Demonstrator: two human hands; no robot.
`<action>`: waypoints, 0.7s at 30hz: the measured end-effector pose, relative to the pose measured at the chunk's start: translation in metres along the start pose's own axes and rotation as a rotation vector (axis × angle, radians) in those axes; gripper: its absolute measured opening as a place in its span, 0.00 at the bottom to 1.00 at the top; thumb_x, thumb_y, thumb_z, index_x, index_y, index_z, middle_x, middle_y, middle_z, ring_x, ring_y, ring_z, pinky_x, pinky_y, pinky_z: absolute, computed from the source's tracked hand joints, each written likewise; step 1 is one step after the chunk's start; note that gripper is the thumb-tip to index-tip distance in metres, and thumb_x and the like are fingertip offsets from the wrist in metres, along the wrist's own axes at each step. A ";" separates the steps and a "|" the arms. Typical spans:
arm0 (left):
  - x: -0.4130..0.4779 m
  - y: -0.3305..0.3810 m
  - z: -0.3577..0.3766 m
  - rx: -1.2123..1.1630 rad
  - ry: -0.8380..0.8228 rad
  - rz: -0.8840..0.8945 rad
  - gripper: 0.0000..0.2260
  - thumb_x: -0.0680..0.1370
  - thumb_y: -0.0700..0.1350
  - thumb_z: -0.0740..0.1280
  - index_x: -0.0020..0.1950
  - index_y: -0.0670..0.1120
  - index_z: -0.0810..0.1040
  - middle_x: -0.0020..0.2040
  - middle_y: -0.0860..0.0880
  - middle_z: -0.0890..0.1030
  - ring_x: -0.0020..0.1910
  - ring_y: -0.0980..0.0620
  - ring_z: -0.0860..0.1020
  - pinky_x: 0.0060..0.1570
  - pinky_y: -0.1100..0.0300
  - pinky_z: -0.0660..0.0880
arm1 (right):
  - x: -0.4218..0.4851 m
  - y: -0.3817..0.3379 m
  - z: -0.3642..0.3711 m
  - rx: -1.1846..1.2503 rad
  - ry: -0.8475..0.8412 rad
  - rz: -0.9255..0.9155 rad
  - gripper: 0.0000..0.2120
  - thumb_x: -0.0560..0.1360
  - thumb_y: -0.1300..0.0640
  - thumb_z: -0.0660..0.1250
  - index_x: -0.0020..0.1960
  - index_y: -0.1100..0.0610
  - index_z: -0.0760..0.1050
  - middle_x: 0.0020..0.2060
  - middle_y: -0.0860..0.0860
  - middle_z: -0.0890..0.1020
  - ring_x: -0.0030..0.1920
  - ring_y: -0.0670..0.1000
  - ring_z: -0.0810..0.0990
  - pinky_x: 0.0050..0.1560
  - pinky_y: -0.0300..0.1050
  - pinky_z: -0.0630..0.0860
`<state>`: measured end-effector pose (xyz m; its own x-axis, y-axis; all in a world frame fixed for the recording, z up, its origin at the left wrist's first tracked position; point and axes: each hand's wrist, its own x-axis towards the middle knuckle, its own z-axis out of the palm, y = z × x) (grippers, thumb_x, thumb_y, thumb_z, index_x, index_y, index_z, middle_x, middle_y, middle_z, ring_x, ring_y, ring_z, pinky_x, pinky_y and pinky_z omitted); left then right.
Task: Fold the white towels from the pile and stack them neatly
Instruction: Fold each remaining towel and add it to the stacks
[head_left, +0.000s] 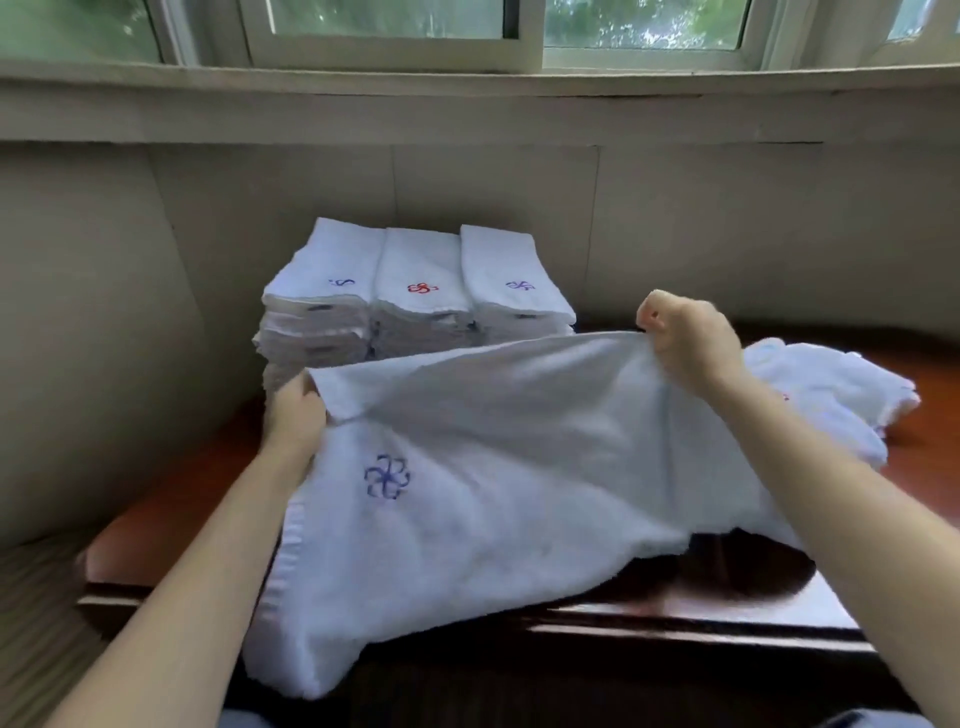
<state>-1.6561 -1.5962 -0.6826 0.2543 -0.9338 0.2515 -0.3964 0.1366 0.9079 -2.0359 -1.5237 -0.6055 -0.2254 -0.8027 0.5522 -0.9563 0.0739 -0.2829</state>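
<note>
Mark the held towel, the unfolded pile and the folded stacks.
held towel (493, 467), head view, middle of the cloth.
unfolded pile (831, 395), head view, top of the heap.
folded stacks (415, 270), head view, top of the middle stack.

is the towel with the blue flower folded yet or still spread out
Mostly spread out. The towel drapes wide over the table edge; the left hand and right hand grip its far edge, only the left corner turned over.

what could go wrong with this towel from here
1. The towel hangs over the near edge of the table; if the left hand or right hand loses its corner, it could slide off.
2. The held top edge sits right in front of the folded stacks; swinging it forward might knock them askew.
3. The towel's right side lies close to the unfolded pile, so pulling may drag it.
</note>
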 end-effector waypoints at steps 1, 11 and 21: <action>-0.002 -0.007 0.002 0.140 0.074 -0.048 0.10 0.81 0.40 0.58 0.57 0.45 0.77 0.59 0.40 0.78 0.53 0.42 0.75 0.43 0.57 0.69 | 0.001 -0.003 0.016 -0.106 -0.061 -0.049 0.11 0.78 0.57 0.63 0.59 0.56 0.75 0.52 0.57 0.80 0.50 0.60 0.75 0.46 0.49 0.70; -0.009 -0.036 0.021 0.760 -0.320 -0.228 0.26 0.78 0.51 0.62 0.73 0.45 0.61 0.70 0.41 0.64 0.68 0.38 0.65 0.65 0.50 0.66 | -0.081 0.039 0.089 -0.253 -0.433 -0.012 0.20 0.80 0.50 0.56 0.70 0.53 0.64 0.63 0.57 0.72 0.58 0.61 0.75 0.56 0.52 0.72; -0.007 -0.049 0.003 0.738 -0.476 -0.109 0.38 0.71 0.59 0.71 0.76 0.55 0.56 0.69 0.44 0.65 0.68 0.41 0.60 0.63 0.49 0.63 | -0.077 0.033 0.079 -0.134 -0.362 0.099 0.19 0.75 0.50 0.64 0.63 0.55 0.69 0.52 0.55 0.78 0.52 0.57 0.77 0.51 0.49 0.71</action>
<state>-1.6417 -1.5972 -0.7300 -0.0050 -0.9903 -0.1391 -0.9014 -0.0558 0.4294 -2.0352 -1.5064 -0.7195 -0.2606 -0.9427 0.2081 -0.9544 0.2191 -0.2026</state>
